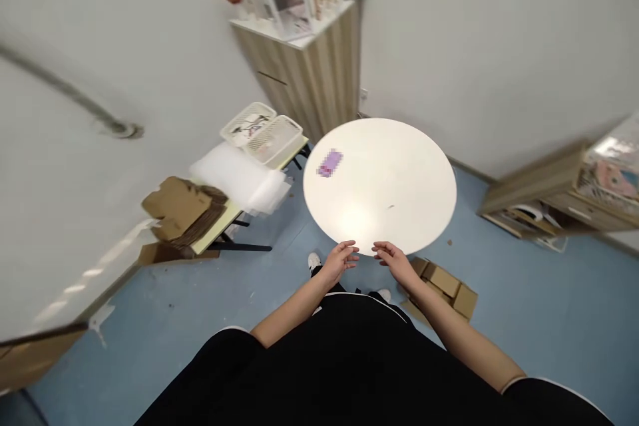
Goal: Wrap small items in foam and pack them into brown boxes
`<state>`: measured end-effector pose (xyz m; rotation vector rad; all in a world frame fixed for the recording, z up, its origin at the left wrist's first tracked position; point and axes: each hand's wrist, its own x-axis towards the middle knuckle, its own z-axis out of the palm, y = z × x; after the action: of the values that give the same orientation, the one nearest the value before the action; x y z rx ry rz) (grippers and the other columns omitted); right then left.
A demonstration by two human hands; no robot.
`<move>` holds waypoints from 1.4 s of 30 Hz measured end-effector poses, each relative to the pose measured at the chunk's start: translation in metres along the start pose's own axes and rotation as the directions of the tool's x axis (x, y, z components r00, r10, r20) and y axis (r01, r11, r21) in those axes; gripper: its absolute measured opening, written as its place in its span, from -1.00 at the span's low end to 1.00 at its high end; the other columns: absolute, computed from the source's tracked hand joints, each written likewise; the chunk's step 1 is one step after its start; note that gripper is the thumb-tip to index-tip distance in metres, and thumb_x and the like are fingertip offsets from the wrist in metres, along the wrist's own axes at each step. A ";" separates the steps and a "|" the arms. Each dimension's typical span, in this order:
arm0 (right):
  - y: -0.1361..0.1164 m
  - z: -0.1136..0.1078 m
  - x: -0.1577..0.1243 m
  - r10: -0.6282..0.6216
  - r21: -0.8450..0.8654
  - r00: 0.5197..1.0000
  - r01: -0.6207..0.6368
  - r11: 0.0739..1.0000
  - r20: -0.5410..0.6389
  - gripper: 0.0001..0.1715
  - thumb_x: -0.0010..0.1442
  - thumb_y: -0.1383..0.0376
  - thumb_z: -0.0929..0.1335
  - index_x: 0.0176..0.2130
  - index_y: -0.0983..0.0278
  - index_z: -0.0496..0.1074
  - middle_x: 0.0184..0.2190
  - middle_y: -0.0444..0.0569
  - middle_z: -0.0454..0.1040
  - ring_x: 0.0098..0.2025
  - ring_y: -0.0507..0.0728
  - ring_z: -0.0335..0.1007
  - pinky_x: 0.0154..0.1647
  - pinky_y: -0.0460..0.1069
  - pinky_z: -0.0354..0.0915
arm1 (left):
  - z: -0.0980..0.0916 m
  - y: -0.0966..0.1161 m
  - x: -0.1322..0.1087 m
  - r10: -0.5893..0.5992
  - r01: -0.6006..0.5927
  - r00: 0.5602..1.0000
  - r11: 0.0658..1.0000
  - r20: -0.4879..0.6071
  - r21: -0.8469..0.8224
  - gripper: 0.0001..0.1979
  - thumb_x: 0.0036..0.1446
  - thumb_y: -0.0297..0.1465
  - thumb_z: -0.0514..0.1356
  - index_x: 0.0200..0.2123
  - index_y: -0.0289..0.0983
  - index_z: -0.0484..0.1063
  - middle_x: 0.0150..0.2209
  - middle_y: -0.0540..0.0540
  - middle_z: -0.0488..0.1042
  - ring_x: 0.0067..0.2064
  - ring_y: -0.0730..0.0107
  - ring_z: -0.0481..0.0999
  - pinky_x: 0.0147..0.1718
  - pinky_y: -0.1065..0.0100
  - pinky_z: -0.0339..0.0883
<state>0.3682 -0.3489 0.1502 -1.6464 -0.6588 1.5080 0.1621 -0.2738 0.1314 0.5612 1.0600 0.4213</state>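
Note:
Both hands hover at the near edge of a round white table (399, 173), with a small gap between them. My left hand (340, 259) holds nothing; its fingers are apart and point inward. My right hand (392, 258) is also bare, fingers loosely spread toward the left one. Whether either hand touches the table rim I cannot tell. A pixelated purple rectangular thing (330, 163) lies on the table's left side, away from both hands. A small grey mark or scrap (391, 206) shows on the tabletop beyond my right hand.
To the left, a low table bears white plastic baskets (274, 140), white sheets (239, 173) and flattened cardboard (182, 206). Cardboard boxes (444, 283) sit on the floor by my right arm. A wooden cabinet (319, 73) stands behind; another cabinet (539, 193) is at right.

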 end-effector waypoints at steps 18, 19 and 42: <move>-0.198 0.419 0.201 -0.083 -0.165 0.930 0.151 0.975 0.358 -0.42 0.06 -0.08 0.51 0.00 0.14 0.54 0.07 0.08 0.58 -0.01 0.27 0.56 -0.02 0.16 0.41 | -0.380 0.219 -0.071 0.324 -0.485 0.844 0.803 -0.428 -0.347 -0.59 0.15 -0.25 0.37 0.03 -0.25 0.46 0.02 -0.22 0.56 -0.23 0.36 0.59 -0.23 0.31 0.41; -0.202 0.432 0.210 -0.067 -0.179 0.927 0.141 0.974 0.369 -0.42 0.05 -0.07 0.51 -0.01 0.14 0.54 0.06 0.08 0.59 -0.02 0.26 0.56 -0.02 0.15 0.40 | -0.388 0.224 -0.068 0.319 -0.490 0.838 0.797 -0.443 -0.354 -0.59 0.14 -0.25 0.37 0.03 -0.25 0.46 0.01 -0.21 0.56 -0.23 0.36 0.59 -0.24 0.31 0.41; -0.222 0.506 0.565 -0.004 -0.987 0.994 0.108 0.122 0.109 -0.37 0.38 0.15 0.25 0.30 0.42 0.31 0.23 0.40 0.41 0.31 0.43 0.24 0.29 0.28 0.06 | -0.424 0.382 0.089 0.120 -0.283 0.904 0.888 -0.410 -0.363 -0.57 0.11 -0.19 0.40 0.02 -0.22 0.50 0.03 -0.22 0.55 -0.20 0.33 0.59 -0.20 0.28 0.40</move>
<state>-0.0091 0.3341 0.0227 -2.4365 -2.1418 0.9683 -0.2027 0.1736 0.1476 0.2084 1.2359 0.9501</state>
